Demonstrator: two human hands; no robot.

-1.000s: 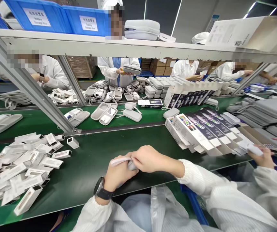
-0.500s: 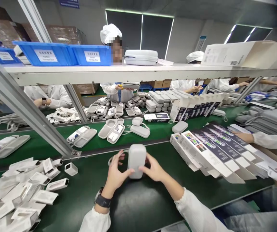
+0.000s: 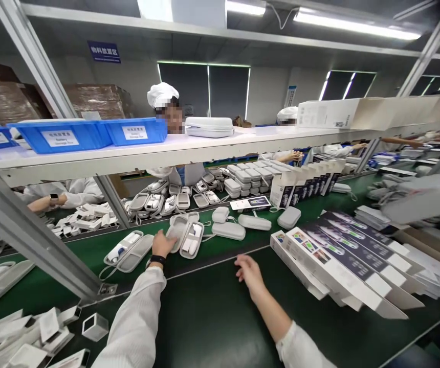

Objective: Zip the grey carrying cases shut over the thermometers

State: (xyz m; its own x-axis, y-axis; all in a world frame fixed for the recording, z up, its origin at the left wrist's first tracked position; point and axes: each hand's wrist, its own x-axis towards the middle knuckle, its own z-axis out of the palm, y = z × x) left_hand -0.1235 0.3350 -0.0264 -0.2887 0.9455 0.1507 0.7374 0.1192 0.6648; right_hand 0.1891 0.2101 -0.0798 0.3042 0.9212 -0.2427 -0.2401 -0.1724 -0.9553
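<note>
My left hand (image 3: pixel 162 244) reaches to the far strip of green bench, its thumb over the near edge of an open light-grey zip case (image 3: pixel 177 232). The other fingers are partly hidden; the hand appears closed on that edge. In the case's right half lies a white device (image 3: pixel 192 240). Over the near green surface, my right hand (image 3: pixel 249 273) holds nothing, with fingers loosely bent and apart. Beyond it lie closed grey cases, one long (image 3: pixel 254 222) and one upright-looking (image 3: pixel 289 217). Left of my left hand is another open case (image 3: pixel 131 250).
Printed cartons (image 3: pixel 331 250) lie overlapped on the right. Small white boxes (image 3: pixel 24 337) are heaped at the lower left. A metal post (image 3: pixel 39 230) slants at the left, below a white shelf (image 3: pixel 128 156) with blue bins (image 3: pixel 62 137). Co-workers sit opposite, behind stacked cases (image 3: pixel 243 176).
Both hands have let go of the closed grey case, which now appears to lie on the far strip. My left hand has moved forward and left to an open case. The view has tilted up.
</note>
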